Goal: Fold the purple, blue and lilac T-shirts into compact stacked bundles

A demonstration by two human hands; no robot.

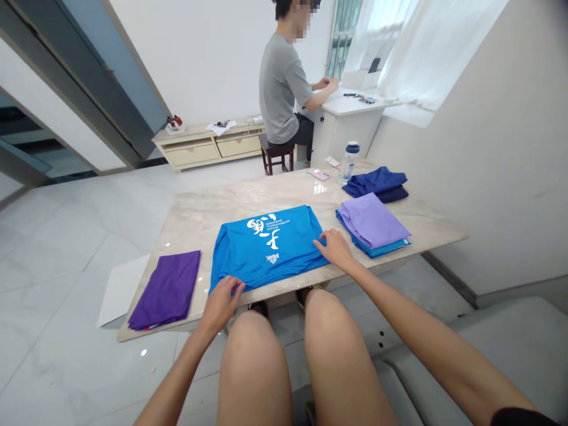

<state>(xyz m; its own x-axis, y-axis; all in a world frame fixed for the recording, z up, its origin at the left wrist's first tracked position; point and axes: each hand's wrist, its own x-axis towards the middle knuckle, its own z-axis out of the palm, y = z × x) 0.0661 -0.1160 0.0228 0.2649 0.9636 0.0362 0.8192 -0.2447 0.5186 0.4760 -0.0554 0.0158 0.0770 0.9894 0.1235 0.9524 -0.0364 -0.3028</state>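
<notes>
A bright blue T-shirt (266, 245) with white print lies partly folded on the marble table (199, 219), straight ahead of me. My left hand (222, 302) rests on its near left corner at the table's front edge, fingers bent over the hem. My right hand (333, 247) lies on the shirt's right edge with fingers stretched flat on the cloth. My bare knees show below the table.
A folded purple garment (167, 289) lies at the near left. A lilac shirt atop a blue one (371, 223) sits right, dark blue clothes (377, 183) behind. A water bottle (349, 161) and phone (319, 174) stand at the far edge. A person (284, 89) sits at a white desk beyond.
</notes>
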